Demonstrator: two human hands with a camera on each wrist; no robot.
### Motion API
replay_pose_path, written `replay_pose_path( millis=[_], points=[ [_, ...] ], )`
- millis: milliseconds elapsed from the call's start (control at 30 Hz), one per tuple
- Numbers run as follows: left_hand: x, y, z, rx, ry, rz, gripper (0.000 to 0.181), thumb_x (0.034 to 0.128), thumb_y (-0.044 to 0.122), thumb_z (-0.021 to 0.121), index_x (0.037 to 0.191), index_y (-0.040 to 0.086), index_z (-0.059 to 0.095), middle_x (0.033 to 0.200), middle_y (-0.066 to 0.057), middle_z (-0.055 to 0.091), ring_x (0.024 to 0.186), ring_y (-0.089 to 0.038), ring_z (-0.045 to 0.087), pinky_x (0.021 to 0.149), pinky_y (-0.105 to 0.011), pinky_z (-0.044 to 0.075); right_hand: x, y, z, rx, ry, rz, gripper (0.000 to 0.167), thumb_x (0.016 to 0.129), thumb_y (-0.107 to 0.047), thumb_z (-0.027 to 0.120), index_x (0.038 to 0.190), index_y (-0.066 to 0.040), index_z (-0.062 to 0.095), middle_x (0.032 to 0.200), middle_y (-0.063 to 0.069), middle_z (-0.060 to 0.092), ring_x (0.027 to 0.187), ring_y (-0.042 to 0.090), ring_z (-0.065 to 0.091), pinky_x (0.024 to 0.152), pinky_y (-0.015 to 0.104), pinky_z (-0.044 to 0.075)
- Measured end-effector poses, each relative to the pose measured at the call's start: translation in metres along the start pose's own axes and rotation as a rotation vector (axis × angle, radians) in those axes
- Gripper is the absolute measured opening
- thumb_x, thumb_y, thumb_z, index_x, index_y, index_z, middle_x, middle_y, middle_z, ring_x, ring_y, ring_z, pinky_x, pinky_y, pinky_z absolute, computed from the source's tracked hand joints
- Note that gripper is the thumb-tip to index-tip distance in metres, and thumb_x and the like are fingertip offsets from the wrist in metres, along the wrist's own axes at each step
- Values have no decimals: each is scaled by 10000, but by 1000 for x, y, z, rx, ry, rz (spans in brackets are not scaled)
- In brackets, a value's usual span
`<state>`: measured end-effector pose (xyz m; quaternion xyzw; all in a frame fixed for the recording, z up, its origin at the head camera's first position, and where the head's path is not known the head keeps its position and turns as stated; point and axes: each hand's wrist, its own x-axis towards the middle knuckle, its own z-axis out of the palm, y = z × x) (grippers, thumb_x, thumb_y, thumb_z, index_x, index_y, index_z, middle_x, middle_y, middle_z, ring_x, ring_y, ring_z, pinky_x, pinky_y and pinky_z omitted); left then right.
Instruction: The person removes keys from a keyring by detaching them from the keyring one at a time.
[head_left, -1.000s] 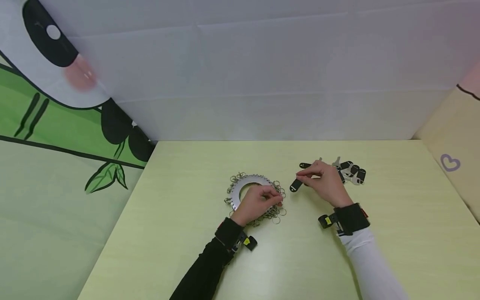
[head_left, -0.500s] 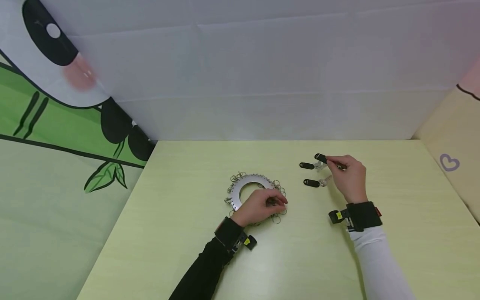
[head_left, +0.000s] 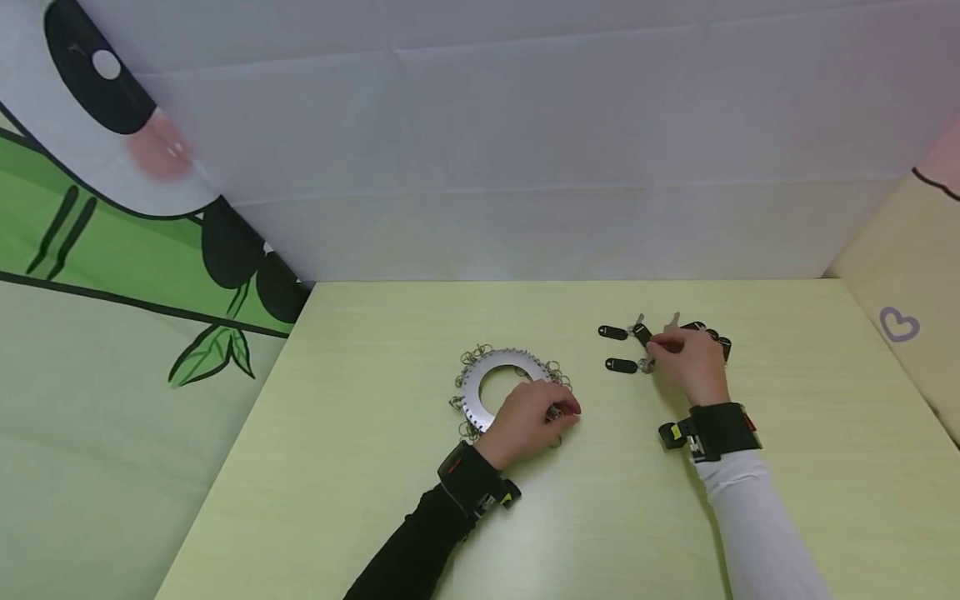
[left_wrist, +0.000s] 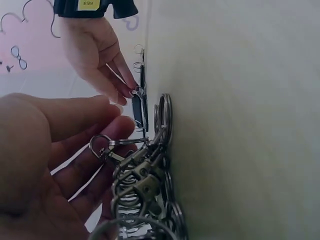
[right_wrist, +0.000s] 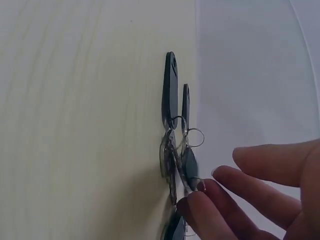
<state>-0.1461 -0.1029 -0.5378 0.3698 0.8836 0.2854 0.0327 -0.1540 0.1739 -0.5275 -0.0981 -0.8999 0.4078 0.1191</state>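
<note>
A grey toothed ring plate (head_left: 474,387) lies mid-table, hung around its edge with several metal key rings and clasps (left_wrist: 142,187). My left hand (head_left: 527,419) rests over its right side, fingers loosely bent beside the clasps; no firm grip on one shows. To the right, my right hand (head_left: 688,362) is low over key sets with black tags, its fingertips at the keys. In the right wrist view its upper finger (right_wrist: 270,160) stands away from the keys. One black tag (head_left: 642,334) pokes out by the fingertips; two more, an upper tag (head_left: 612,332) and a lower tag (head_left: 621,366), lie left.
Several more keys with black tags (head_left: 723,346) lie behind the right hand, partly hidden by it. The pale table (head_left: 360,417) meets a white backdrop (head_left: 525,233) at its far edge. A printed cloth (head_left: 150,250) hangs on the left.
My right hand has gone right from near the ring plate, lifting a tagged key set, then lowering it among the others; its fingers have loosened. The left hand has shifted slightly right.
</note>
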Motion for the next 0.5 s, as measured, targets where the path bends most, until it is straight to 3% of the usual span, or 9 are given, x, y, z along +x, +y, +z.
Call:
replay_pose_path(
  millis=[167, 300, 400, 500],
  points=[
    [0, 4, 2, 50, 13, 3, 59, 983, 247, 738, 1024, 213, 764, 959, 112, 755, 921, -40, 674, 899, -241, 490, -1, 1, 0, -30, -12, 2, 268, 973, -182, 693, 1101, 41, 770, 1081, 272, 747, 1004, 423, 667, 732, 379, 460],
    [-1, 2, 1, -73, 12, -17, 96, 1004, 259, 715, 1072, 204, 754, 1002, 106, 750, 943, -24, 678, 875, -189, 510, -1, 1, 1, -52, 10, -66, 297, 972, -149, 702, 1191, 48, 738, 1092, 296, 718, 965, 426, 661, 740, 439, 477],
    [-1, -2, -11, -165, 58, -16, 250, 1015, 300, 698, 1238, 191, 724, 1199, 59, 745, 1092, -85, 692, 955, -246, 540, 0, 0, 1, -52, 49, -153, 358, 974, -129, 704, 1288, 44, 686, 1200, 324, 653, 1085, 478, 613, 846, 566, 490],
    [-1, -7, -33, -106, 164, 9, 544, 1030, 472, 621, 1499, 207, 552, 1530, -6, 569, 1381, -218, 560, 1163, -433, 430, -1, -3, -3, -44, 107, -265, 473, 959, -125, 734, 1394, 18, 614, 1366, 325, 557, 1322, 515, 479, 999, 670, 421]
  ],
)
